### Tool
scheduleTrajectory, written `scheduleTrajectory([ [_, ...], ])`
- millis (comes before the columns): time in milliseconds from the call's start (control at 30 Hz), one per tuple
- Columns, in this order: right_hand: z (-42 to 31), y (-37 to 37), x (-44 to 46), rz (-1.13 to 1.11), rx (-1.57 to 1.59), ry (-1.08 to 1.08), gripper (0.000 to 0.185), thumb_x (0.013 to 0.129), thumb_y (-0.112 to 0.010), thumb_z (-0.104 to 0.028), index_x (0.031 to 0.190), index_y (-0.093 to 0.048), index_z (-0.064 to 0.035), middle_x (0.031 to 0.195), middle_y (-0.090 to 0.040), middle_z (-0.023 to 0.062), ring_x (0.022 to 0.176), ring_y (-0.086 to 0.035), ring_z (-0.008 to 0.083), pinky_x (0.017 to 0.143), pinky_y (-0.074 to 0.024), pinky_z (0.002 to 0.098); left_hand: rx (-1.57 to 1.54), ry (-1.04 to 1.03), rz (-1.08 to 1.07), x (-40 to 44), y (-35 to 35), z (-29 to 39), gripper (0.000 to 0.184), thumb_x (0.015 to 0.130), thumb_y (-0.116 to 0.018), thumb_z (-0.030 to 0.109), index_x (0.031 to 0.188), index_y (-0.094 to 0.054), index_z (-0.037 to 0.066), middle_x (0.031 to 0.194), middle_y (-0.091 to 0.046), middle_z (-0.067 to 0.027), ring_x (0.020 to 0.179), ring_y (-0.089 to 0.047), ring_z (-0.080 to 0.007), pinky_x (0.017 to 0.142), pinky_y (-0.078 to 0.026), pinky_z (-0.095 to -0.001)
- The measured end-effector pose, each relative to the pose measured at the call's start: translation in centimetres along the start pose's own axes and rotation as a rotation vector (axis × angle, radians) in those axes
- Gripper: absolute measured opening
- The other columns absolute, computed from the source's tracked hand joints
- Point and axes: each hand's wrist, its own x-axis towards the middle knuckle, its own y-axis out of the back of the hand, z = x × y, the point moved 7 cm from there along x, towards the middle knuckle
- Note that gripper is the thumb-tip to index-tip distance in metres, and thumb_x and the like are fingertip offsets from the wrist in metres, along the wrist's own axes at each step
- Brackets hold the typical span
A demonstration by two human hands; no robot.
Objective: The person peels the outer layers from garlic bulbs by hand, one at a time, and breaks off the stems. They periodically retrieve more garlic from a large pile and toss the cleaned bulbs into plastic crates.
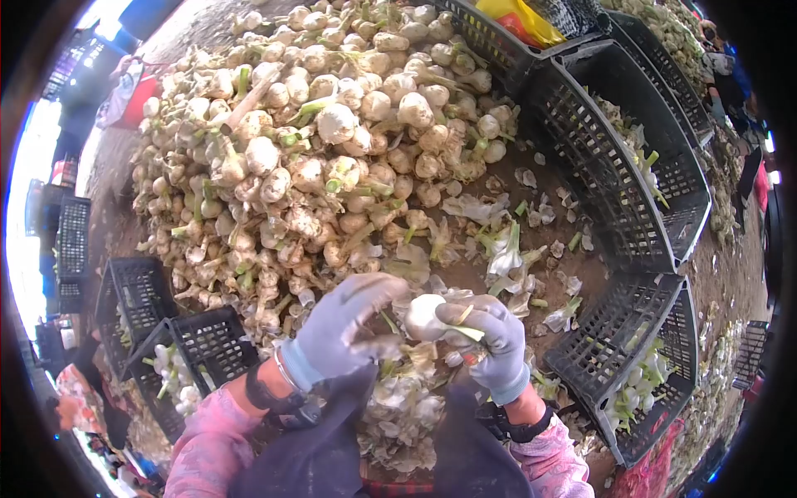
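Observation:
A pale, peeled garlic bulb (424, 317) with a green stem is held in my right hand (491, 336), gloved in grey, its fingers wrapped round the stem side. Just left of the bulb is my left hand (353, 319), also gloved, with thumb and fingers apart and nothing between them; it is slightly blurred. Beyond both hands lies a large heap of unpeeled garlic (307, 158). Loose skins (403, 407) are piled between my knees, below the hands.
Black crates stand at the right (614, 166), lower right (623, 365) and lower left (212, 344), some holding garlic. Cut stems and skins (506, 253) litter the ground before the right crates. A yellow and red bag (527, 21) lies at the top. People are at the far right.

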Motion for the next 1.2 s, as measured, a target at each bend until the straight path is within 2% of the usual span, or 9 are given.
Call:
scheduleTrajectory([
  [133,-1.4,-0.2,0.4,-0.034,-0.050,0.060,0.030,0.081,-0.076,-0.020,0.107,-0.073,-0.0069,0.092,-0.069,0.0067,0.086,-0.065,0.0230,0.076,-0.0514,0.0334,0.016,-0.183,0.026,0.1,-1.2,1.9,0.039,0.073,-0.078,0.011,0.109,-0.065,0.006,0.100,-0.063,-0.0072,0.088,-0.063,-0.0272,0.075,-0.052,-0.0366],
  [233,-2.3,-0.1,0.8,-0.065,-0.101,0.131,0.030,0.078,-0.074,-0.015,0.106,-0.073,-0.0072,0.093,-0.069,0.0071,0.085,-0.065,0.0230,0.076,-0.0514,0.0333,0.069,-0.259,0.002,-0.3,-2.0,1.7,0.041,0.068,-0.077,0.007,0.107,-0.065,0.009,0.098,-0.063,-0.0068,0.085,-0.063,-0.0278,0.072,-0.051,-0.0367],
  [567,0.7,1.1,-0.4,0.057,0.047,-0.081,0.025,0.082,-0.074,-0.012,0.107,-0.072,-0.0073,0.096,-0.071,0.0068,0.089,-0.067,0.0245,0.080,-0.0515,0.0335,0.105,-0.147,-0.171,-2.9,-3.9,-1.3,0.035,0.068,-0.077,0.010,0.099,-0.061,0.010,0.095,-0.061,-0.0094,0.080,-0.062,-0.0285,0.068,-0.049,-0.0367],
  [667,-0.1,0.0,0.0,-0.077,0.030,0.018,0.025,0.082,-0.075,-0.014,0.106,-0.072,-0.0078,0.098,-0.071,0.0085,0.090,-0.068,0.0258,0.080,-0.0520,0.0336,0.016,-0.151,0.240,-1.0,-0.5,0.8,0.022,0.076,-0.074,0.009,0.096,-0.064,0.008,0.095,-0.061,-0.0098,0.077,-0.062,-0.0259,0.065,-0.049,-0.0346],
  [767,-0.5,-0.6,0.0,-0.138,-0.021,0.085,0.026,0.081,-0.075,-0.013,0.107,-0.072,-0.0086,0.097,-0.071,0.0087,0.089,-0.068,0.0254,0.079,-0.0521,0.0333,-0.419,0.056,-0.074,-1.0,-2.7,-0.4,0.037,0.070,-0.072,-0.001,0.106,-0.065,0.005,0.093,-0.062,-0.0077,0.079,-0.062,-0.0280,0.067,-0.050,-0.0357],
  [800,-1.3,-0.5,0.6,-0.132,0.043,0.026,0.026,0.081,-0.075,-0.013,0.107,-0.072,-0.0092,0.097,-0.071,0.0087,0.088,-0.068,0.0246,0.079,-0.0521,0.0325,-0.205,-0.154,-0.079,-0.5,-2.3,0.3,0.036,0.069,-0.072,0.001,0.104,-0.065,0.007,0.093,-0.061,-0.0074,0.079,-0.062,-0.0284,0.067,-0.050,-0.0367],
  [933,-0.2,-0.2,0.2,-0.025,-0.007,-0.071,0.019,0.084,-0.072,-0.007,0.103,-0.072,-0.0052,0.096,-0.071,0.0088,0.085,-0.067,0.0218,0.078,-0.0525,0.0315,0.104,-0.176,-0.049,-0.7,-3.1,1.3,0.035,0.065,-0.069,0.003,0.098,-0.061,0.009,0.093,-0.061,-0.0076,0.082,-0.061,-0.0281,0.074,-0.049,-0.0394],
  [1067,3.6,0.8,-2.0,0.245,0.403,-0.491,0.020,0.095,-0.064,-0.015,0.105,-0.068,0.0019,0.097,-0.068,0.0053,0.083,-0.062,0.0095,0.075,-0.0520,0.0250,0.157,-0.214,-0.214,-2.4,-4.8,1.0,0.032,0.068,-0.066,0.009,0.100,-0.059,0.009,0.093,-0.060,-0.0072,0.083,-0.061,-0.0269,0.076,-0.048,-0.0372],
  [1200,6.3,0.4,-3.2,0.425,0.914,-0.621,0.022,0.097,-0.061,-0.015,0.112,-0.063,0.0015,0.093,-0.065,0.0041,0.077,-0.062,0.0114,0.068,-0.0517,0.0261,0.348,-0.138,-0.449,-4.6,-7.5,-2.9,0.031,0.072,-0.066,0.020,0.101,-0.060,0.009,0.092,-0.058,-0.0081,0.086,-0.060,-0.0268,0.074,-0.047,-0.0377],
])
